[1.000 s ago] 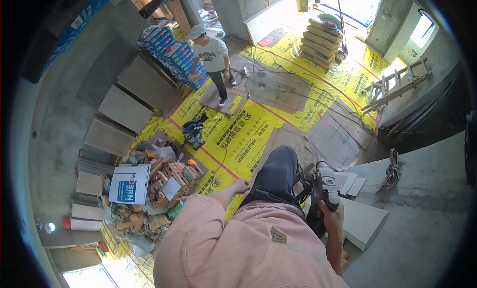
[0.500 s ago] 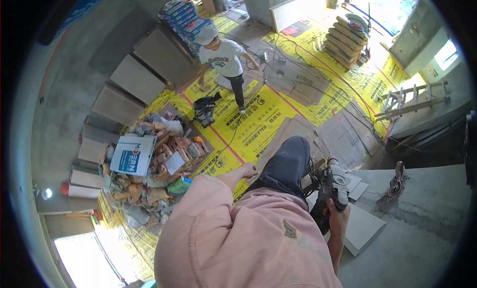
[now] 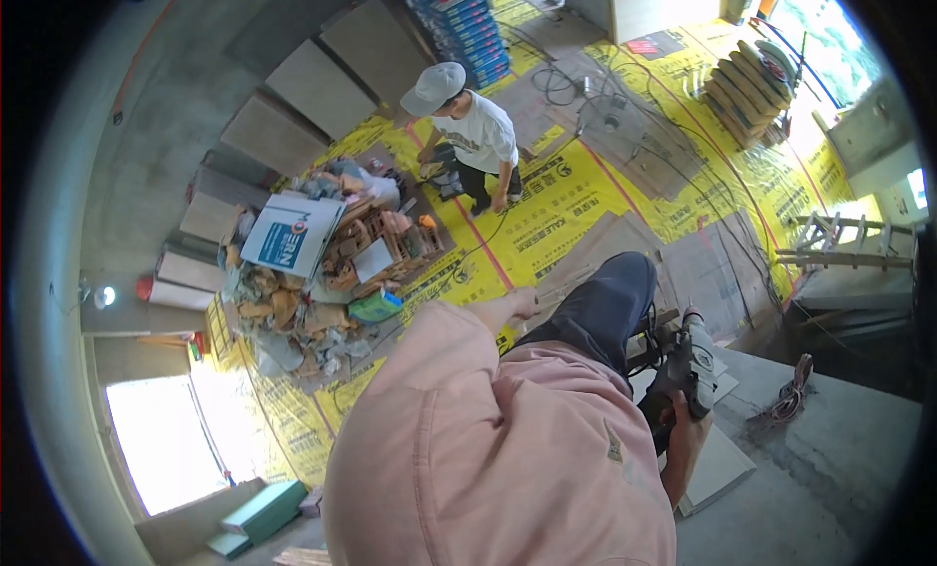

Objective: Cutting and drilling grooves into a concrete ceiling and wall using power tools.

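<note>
My right hand (image 3: pixel 686 424) is wrapped around the handle of a black and grey rotary hammer drill (image 3: pixel 695 366), held low at my right side. The drill's front end points forward, away from me. Beside my left thigh hangs my left hand (image 3: pixel 523 303), at the end of a bent pink sleeve (image 3: pixel 444 351). It is small in view, and how its fingers lie cannot be made out. Nothing held in it is visible. Under the drill, some pale flat tiles (image 3: pixel 717 473) lie on a grey concrete surface.
Ahead, a person in a white shirt (image 3: pixel 483 137) bends over a dark bag (image 3: pixel 444 171). A heap of rubble and packaging (image 3: pixel 293 317) stands left. Cables (image 3: pixel 693 161) cross the yellow floor sheeting. A wooden ladder (image 3: pixel 844 239) and a coiled cord (image 3: pixel 789 395) are on the right.
My view has swung left, so the room sits farther right in the picture. The person ahead has gone from standing upright to bending down by the bag. My right hand keeps hold of the drill.
</note>
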The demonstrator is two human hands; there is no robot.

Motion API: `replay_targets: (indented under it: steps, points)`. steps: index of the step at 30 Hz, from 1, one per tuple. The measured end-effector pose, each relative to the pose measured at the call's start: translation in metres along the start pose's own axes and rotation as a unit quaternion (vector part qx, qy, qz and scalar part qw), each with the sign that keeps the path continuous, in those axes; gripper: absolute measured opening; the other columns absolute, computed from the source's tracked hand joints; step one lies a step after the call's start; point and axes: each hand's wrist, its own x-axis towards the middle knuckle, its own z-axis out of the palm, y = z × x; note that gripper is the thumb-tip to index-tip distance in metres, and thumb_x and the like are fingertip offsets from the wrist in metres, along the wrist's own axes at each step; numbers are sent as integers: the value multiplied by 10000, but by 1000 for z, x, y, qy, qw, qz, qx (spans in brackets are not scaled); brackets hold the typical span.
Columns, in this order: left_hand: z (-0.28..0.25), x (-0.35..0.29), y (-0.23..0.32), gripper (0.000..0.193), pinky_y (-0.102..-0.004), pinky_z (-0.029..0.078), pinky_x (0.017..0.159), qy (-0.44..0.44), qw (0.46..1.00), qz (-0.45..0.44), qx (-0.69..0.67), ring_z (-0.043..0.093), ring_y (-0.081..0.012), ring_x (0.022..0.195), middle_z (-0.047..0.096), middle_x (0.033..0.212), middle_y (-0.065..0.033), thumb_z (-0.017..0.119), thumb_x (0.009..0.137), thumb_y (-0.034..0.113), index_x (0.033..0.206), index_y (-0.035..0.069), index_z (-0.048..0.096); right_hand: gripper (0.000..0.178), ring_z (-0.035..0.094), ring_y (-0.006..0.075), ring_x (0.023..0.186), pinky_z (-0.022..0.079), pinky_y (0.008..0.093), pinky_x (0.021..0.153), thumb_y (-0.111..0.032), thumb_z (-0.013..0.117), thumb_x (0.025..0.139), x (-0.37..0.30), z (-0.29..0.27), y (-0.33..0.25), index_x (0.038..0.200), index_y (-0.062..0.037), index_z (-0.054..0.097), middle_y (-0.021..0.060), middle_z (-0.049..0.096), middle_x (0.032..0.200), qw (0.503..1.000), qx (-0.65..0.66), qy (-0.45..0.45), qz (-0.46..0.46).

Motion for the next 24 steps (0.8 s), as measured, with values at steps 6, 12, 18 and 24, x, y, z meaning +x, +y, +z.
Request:
replay_targets:
  steps: [6,12,18,24]
  points:
    - [-6,-10,3,334,-414,540,848,2,1000,-26,-16,690,-328,953,714,1019,-182,719,795,335,994,69,743,226,565,148,549,428,295,521,-189,702,871,0,1,2,941,19,645,59,616,672,998,61,8,-6]
    - [-2,-10,3,315,-402,541,847,15,999,-27,-13,692,-314,952,711,1025,-189,724,788,300,987,55,739,248,571,156,563,427,295,527,-187,688,874,-3,-3,3,994,26,643,67,622,710,997,72,21,-13]
    - [-22,-23,22,340,-403,538,849,-16,998,-38,-38,685,-321,958,710,1014,-186,714,775,327,990,65,737,244,564,152,570,419,289,526,-179,674,880,2,-5,12,1018,19,635,70,621,719,997,71,11,-2]
    - [-9,-5,15,275,-396,550,789,10,1000,-18,-12,700,-302,892,719,933,-180,729,772,284,903,43,747,253,555,147,581,410,290,529,-194,681,873,0,-5,10,1010,15,640,71,623,737,997,73,20,-16]
